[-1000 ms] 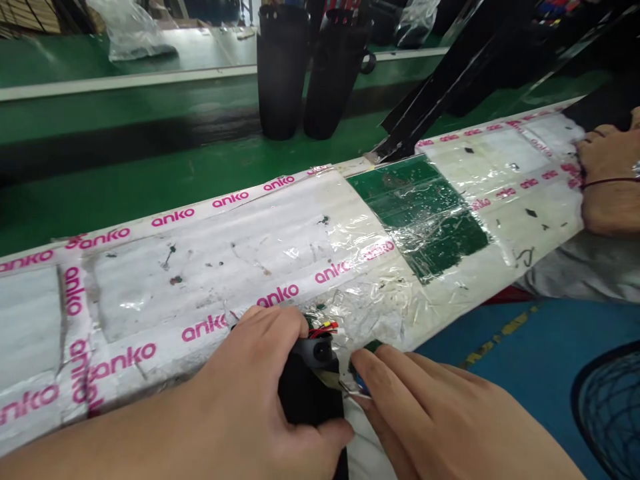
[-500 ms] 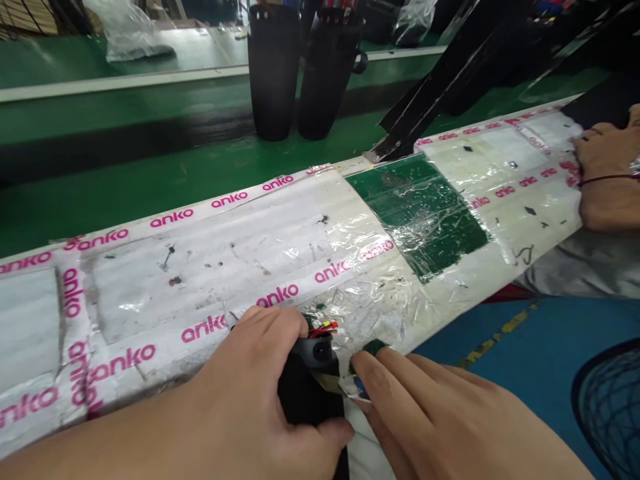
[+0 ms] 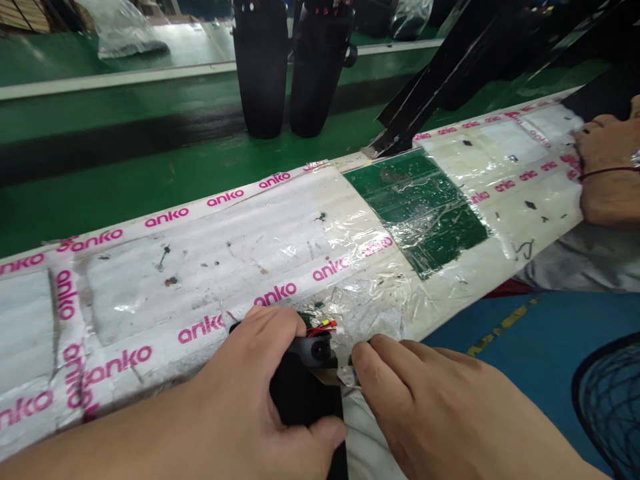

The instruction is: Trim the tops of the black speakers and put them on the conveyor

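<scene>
My left hand [image 3: 250,393] is wrapped round a black housing [image 3: 305,393] at the table's near edge, thumb on the near side. The housing has a dark grey end piece [image 3: 313,350] with a round opening. Red and yellow wires [image 3: 323,328] with small connectors stick out beyond that end. Close by on the right, my right hand [image 3: 430,393] has its fingers pressed together at a small pale, shiny piece [image 3: 349,377] by the housing's end. What those fingers grip is mostly hidden behind them.
Plastic film and pink-lettered tape cover the bench [image 3: 240,240], around a green patch [image 3: 425,207]. Two tall black housings [image 3: 263,73] stand behind on a green surface. Another person's hand [image 3: 607,153] rests at the far right. A black mesh basket [image 3: 607,407] is at lower right.
My right fingers have closed in more, hiding the green and blue bits that showed by them before. The left hand keeps its hold on the housing. The view has shifted slightly.
</scene>
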`<state>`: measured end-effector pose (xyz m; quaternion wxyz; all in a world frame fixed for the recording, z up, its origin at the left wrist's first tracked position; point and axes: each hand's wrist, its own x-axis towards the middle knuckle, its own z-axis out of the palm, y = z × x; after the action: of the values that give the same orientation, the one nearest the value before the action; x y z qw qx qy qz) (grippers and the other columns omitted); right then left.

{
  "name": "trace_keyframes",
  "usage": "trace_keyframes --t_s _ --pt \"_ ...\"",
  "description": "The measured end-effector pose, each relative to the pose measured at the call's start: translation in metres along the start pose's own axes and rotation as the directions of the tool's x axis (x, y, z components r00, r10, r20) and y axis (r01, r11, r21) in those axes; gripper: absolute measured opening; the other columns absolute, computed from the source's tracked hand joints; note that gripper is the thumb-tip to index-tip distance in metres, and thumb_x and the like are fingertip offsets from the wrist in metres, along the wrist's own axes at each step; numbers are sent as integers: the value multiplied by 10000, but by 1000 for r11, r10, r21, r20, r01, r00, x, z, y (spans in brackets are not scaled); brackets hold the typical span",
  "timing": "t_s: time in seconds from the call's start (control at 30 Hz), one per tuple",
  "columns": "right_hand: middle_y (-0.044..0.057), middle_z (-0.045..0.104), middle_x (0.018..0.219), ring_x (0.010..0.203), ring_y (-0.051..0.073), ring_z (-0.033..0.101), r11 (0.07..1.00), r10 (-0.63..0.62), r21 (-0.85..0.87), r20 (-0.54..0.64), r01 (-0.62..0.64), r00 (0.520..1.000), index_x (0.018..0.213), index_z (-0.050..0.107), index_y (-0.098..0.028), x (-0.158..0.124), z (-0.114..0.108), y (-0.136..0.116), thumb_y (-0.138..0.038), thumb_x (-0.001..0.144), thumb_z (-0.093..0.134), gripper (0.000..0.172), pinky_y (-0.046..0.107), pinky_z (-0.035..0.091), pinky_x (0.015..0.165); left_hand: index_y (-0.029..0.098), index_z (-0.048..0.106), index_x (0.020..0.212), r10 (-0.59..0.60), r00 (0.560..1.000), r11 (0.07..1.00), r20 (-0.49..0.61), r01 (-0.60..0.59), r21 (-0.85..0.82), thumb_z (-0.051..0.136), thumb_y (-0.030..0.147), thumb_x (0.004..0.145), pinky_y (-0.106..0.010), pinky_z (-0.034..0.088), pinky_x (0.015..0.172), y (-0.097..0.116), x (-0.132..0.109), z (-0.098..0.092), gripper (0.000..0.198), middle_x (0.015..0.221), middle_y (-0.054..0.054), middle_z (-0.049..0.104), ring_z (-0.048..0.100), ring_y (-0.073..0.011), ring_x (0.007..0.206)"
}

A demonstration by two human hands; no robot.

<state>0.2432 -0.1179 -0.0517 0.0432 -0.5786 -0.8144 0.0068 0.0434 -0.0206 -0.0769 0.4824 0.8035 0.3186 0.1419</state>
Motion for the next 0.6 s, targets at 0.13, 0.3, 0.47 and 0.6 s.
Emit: trace_keyframes --t_s 0.13,0.3,0.47,0.6 --pt "-38 583 661 445 183 560 995 -9 101 20 7 1000 908 426 -281 -1 13 6 -8 635 463 388 350 314 435 226 469 834 -9 1000 999 9 10 -34 661 281 677 -322 441 653 1 0 1 254 798 10 555 542 -197 740" --pt "-39 593 666 456 179 594 988 -14 155 94 -1 995 900 416 -275 -5 17 7 -9 747 499 318 330 276 442 229 450 822 -28 999 999 24 28 20 677 293 688 -316 459 618 8 2 -1 271 761 10 555 544 -185 685" --pt "-25 578 645 411 204 568 997 -29 74 208 14 978 906 473 -255 7 -1 7 -62 590 616 397 326 136 434 232 457 862 -19 1000 997 0 19 69 684 339 736 -321 457 595 7 0 -1 280 760 6 567 546 -194 673" --pt "-30 582 646 434 213 580 995 -63 97 286 36 956 906 498 -254 11 -9 16 -107 702 641 290 331 144 425 225 485 889 -1 1000 992 -4 1 124 701 372 769 -309 440 571 7 -2 0 287 761 7 578 540 -191 658"
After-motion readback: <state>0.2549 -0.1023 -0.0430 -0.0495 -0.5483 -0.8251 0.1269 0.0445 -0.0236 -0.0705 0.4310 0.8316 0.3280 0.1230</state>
